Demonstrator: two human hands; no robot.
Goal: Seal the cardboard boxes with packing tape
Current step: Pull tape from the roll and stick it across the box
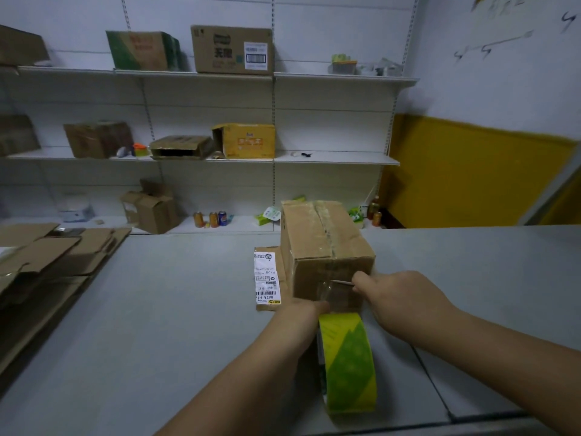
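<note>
A closed cardboard box point(323, 243) stands on the grey table point(176, 309), clear tape running along its top seam. A big tape roll point(349, 363) with a green and yellow core hangs around my left wrist. My left hand point(301, 313) presses the clear tape strip against the box's near face. My right hand point(399, 297) grips a thin metal blade point(341, 281) whose tip touches the tape on that face. A flat piece of cardboard with a white shipping label point(266, 280) lies under the box's left side.
Flattened cardboard sheets point(53, 262) are stacked at the table's left edge. Behind the table, white wall shelves point(333, 158) carry several boxes, drink cans point(210, 219) and small items. A yellow wall panel point(471, 177) is at the right.
</note>
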